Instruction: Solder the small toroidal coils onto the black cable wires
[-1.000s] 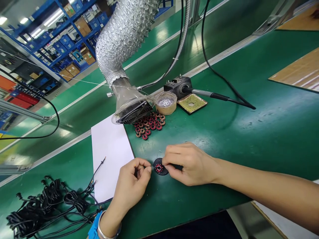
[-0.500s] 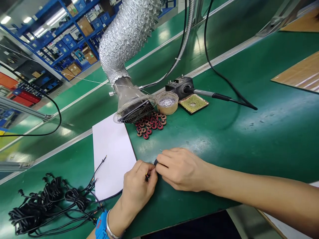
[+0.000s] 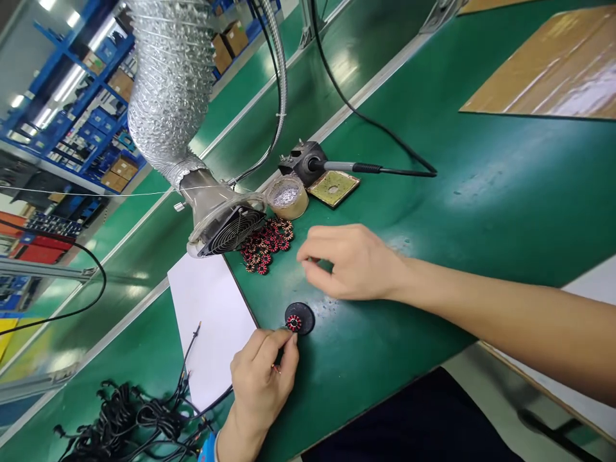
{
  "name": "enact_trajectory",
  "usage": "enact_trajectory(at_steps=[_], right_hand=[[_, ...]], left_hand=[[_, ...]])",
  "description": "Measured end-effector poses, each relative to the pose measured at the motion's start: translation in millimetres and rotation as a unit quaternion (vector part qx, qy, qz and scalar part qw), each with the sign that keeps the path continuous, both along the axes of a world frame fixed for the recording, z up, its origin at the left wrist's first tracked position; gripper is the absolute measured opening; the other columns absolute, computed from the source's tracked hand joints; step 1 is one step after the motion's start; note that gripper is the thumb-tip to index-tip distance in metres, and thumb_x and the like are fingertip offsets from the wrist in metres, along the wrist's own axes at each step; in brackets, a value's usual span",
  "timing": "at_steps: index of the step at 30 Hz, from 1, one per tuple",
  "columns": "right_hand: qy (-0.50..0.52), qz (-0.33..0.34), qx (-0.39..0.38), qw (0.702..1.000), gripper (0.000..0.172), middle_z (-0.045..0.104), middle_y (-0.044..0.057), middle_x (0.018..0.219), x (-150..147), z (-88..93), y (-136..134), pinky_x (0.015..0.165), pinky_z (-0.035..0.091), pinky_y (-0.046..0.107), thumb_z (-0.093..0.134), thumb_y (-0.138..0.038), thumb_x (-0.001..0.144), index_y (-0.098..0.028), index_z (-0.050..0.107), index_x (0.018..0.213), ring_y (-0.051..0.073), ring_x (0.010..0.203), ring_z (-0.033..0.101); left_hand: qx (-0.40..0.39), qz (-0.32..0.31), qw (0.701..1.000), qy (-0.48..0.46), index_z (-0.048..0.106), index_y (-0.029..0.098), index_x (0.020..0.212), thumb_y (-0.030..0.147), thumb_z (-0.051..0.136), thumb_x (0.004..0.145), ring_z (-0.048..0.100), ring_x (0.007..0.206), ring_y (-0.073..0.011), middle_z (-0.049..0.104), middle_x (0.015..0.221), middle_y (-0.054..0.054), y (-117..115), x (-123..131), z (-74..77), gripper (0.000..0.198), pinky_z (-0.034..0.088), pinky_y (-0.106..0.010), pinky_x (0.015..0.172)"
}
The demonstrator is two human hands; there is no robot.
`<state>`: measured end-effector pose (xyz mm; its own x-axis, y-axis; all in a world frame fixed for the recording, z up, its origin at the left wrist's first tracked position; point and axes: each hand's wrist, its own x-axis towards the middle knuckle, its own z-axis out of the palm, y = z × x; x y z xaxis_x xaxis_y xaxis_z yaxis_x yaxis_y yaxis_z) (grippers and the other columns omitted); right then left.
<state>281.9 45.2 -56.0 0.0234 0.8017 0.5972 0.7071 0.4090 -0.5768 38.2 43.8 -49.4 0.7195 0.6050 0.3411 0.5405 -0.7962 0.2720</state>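
Your left hand [image 3: 262,385] is pinched, its fingertips [image 3: 290,340] on the red-wound toroid coil [image 3: 293,323] lying on a black disc [image 3: 305,314]. By the desk's [image 3: 433,256] far edge, a round tin [image 3: 287,208] holds silvery solder scraps [image 3: 286,194]. Your right hand [image 3: 349,263] is open, empty, well apart from the coil.

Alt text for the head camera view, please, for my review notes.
The left hand pinches a red-and-copper toroid coil on a black disc. The open right hand hovers beside a pile of similar coils on a green workbench.
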Motion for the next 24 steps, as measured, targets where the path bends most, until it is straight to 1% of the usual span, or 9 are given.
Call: enact_trajectory(at_steps=[3,6,9,11,12,15,18,21,24], right_hand=[[0.086,-0.06,-0.042,0.994,0.012,0.061,0.0,0.066,15,7.7,4,0.057,0.038,0.025,0.057,-0.016,0.076,-0.016,0.067,0.069,0.011,0.057,0.052],[0.208,-0.118,-0.125,0.963,0.012,0.058,-0.002,0.057,29,6.0,12,0.051,0.036,0.022,0.063,-0.014,0.074,-0.018,0.067,0.064,0.009,0.051,0.048],[0.387,-0.151,-0.185,0.891,0.008,0.06,-0.001,0.059,39,-5.0,25,0.04,0.033,0.018,0.07,-0.016,0.072,-0.018,0.068,0.064,0.008,0.047,0.046],[0.475,-0.17,-0.185,0.844,0.008,0.061,0.001,0.063,43,-12.8,33,0.032,0.031,0.017,0.072,-0.02,0.071,-0.017,0.065,0.067,0.007,0.042,0.045],[0.497,-0.184,-0.174,0.83,0.01,0.061,0.001,0.064,44,-16.0,37,0.03,0.03,0.017,0.071,-0.022,0.073,-0.017,0.064,0.069,0.007,0.04,0.044],[0.517,-0.23,-0.113,0.817,0.015,0.059,0.0,0.07,48,-21.9,45,0.027,0.033,0.017,0.068,-0.029,0.078,-0.018,0.057,0.076,0.006,0.04,0.045],[0.528,-0.257,-0.049,0.808,0.018,0.058,-0.002,0.073,54,-24.1,50,0.029,0.037,0.016,0.067,-0.029,0.08,-0.02,0.054,0.09,0.006,0.042,0.048],[0.527,-0.246,-0.02,0.813,0.021,0.06,-0.003,0.073,59,-25.5,56,0.032,0.041,0.016,0.066,-0.025,0.082,-0.021,0.056,0.1,0.007,0.043,0.05],[0.527,-0.216,-0.031,0.822,0.018,0.064,-0.001,0.073,59,-26.7,65,0.034,0.045,0.017,0.067,-0.024,0.082,-0.019,0.061,0.099,0.008,0.043,0.054]], left_hand=[[-0.012,-0.003,1.0,-0.008,0.066,0.017,0.087,0.011,0.063,0.086,0.061,0.06,-0.0091,0.067,0.073,-0.001,-2,1,-2.0,0.007,0.047,-0.018,0.056],[-0.025,-0.002,1.0,-0.012,0.065,0.017,0.086,0.011,0.062,0.085,0.06,0.059,-0.0093,0.066,0.072,-0.001,-3,0,-1.0,0.007,0.046,-0.019,0.055],[-0.038,0.018,0.999,-0.018,0.064,0.018,0.084,0.014,0.062,0.085,0.057,0.056,-0.0098,0.063,0.068,0.0,-4,-4,2.7,0.005,0.045,-0.02,0.053],[-0.052,0.032,0.998,-0.023,0.064,0.018,0.088,0.016,0.061,0.085,0.056,0.055,-0.01,0.062,0.067,0.0,-3,-7,4.8,0.004,0.044,-0.02,0.051],[-0.06,0.037,0.997,-0.022,0.064,0.018,0.091,0.017,0.06,0.086,0.056,0.055,-0.0101,0.062,0.068,0.0,-2,-9,5.4,0.007,0.044,-0.02,0.05],[-0.07,0.039,0.997,-0.012,0.063,0.017,0.102,0.018,0.058,0.087,0.057,0.057,-0.0106,0.062,0.072,-0.001,1,-11,4.2,0.016,0.045,-0.02,0.05],[-0.046,0.039,0.998,-0.01,0.063,0.017,0.109,0.018,0.057,0.088,0.059,0.059,-0.0109,0.064,0.076,-0.002,5,-12,-0.3,0.021,0.046,-0.02,0.053],[-0.011,0.017,1.0,-0.007,0.066,0.019,0.101,0.017,0.056,0.09,0.062,0.063,-0.011,0.067,0.079,-0.002,8,-12,-5.4,0.014,0.047,-0.02,0.057],[0.015,-0.002,1.0,0.003,0.066,0.018,0.091,0.015,0.055,0.091,0.061,0.063,-0.0111,0.066,0.075,-0.001,9,-11,-7.9,0.012,0.045,-0.021,0.055]])
